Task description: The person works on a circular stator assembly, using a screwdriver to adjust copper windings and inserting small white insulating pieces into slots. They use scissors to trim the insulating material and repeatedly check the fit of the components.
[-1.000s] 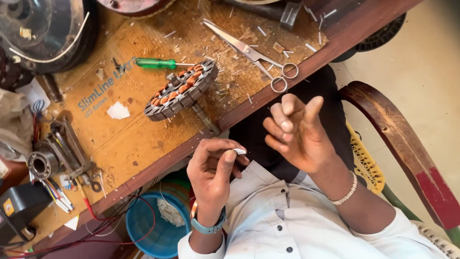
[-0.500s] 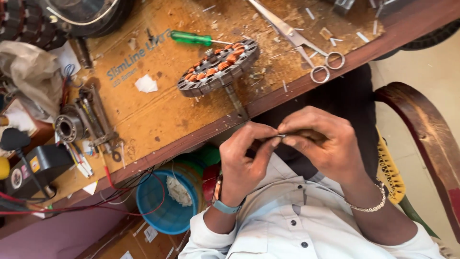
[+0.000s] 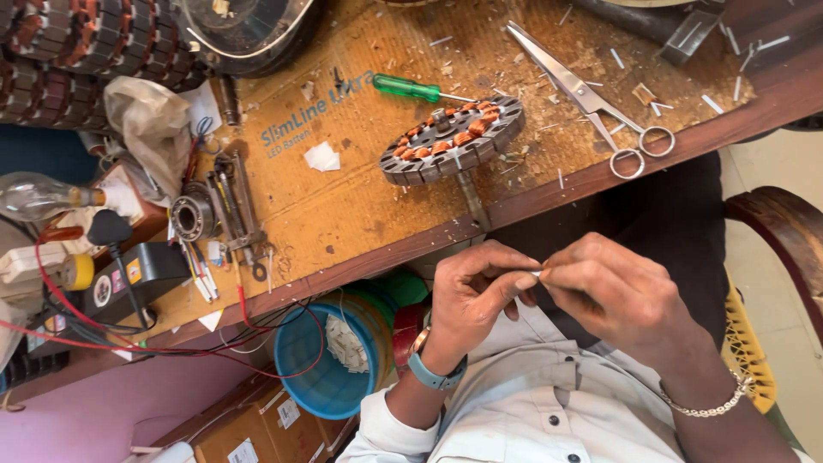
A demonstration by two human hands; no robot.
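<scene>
Left hand (image 3: 476,287) & right hand (image 3: 613,296) meet fingertip to fingertip, both pinched on a small white piece (image 3: 535,274), mostly hidden, over the lap. Beyond, on table (image 3: 343,214): wound stator (image 3: 452,140), scissors (image 3: 591,99), green screwdriver (image 3: 411,87).

Small electrical repair workshop. Indicators: a scarred wooden worktop (image 3: 360,214) littered with wire clippings; a wound motor stator (image 3: 452,140) with copper coils; stacked stator cores (image 3: 77,51); a green-handled screwdriver (image 3: 410,87); scissors (image 3: 591,99); a ball bearing (image 3: 193,217); a test bulb (image 3: 39,195) with red leads; a blue scrap bucket (image 3: 321,364) beneath.
</scene>
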